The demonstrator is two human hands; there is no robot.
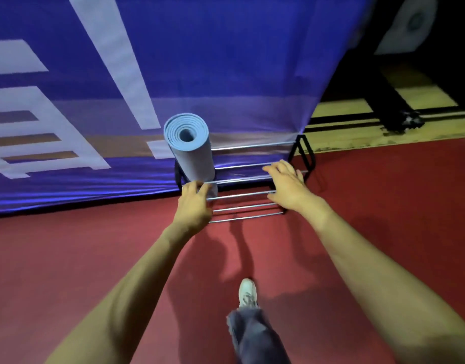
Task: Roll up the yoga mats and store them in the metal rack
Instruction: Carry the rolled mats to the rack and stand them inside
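One mat stowed, both hands on the metal rack (252,146)!
The blue rolled mat (190,151) stands upright at the rack's left end, against the banner (226,61). The left grip (196,203) curls round a front rail by the mat's base; the right grip (286,185) lies spread across the rails. Steady the frame evenly so the mat won't tip.

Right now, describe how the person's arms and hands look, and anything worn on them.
The left forearm and right forearm are bare to the frame's edge: no sleeves show. The left hand and right hand wear no gloves, and no watch, ring or bracelet is visible.
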